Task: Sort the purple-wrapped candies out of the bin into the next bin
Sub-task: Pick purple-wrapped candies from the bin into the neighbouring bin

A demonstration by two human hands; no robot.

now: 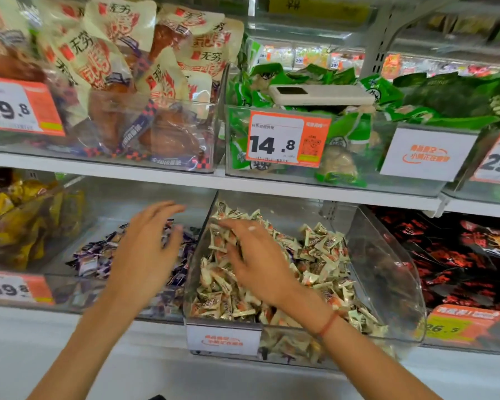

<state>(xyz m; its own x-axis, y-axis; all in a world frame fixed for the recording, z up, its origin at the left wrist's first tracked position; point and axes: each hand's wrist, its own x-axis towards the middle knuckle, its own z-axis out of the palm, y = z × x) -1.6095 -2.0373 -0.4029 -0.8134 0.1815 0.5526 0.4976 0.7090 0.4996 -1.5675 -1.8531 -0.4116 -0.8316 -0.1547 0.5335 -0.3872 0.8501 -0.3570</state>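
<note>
left hand [145, 249] fingers spread over purple candies [96, 259], right hand [254, 261] fingers loose on cream candies [321, 255], holding nothing

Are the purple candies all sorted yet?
Nearly, it seems. Purple candies lie in the left bin. The left hand hovers open over them. The right hand digs through the cream candies. No purple shows on top there; buried ones might remain.
</note>
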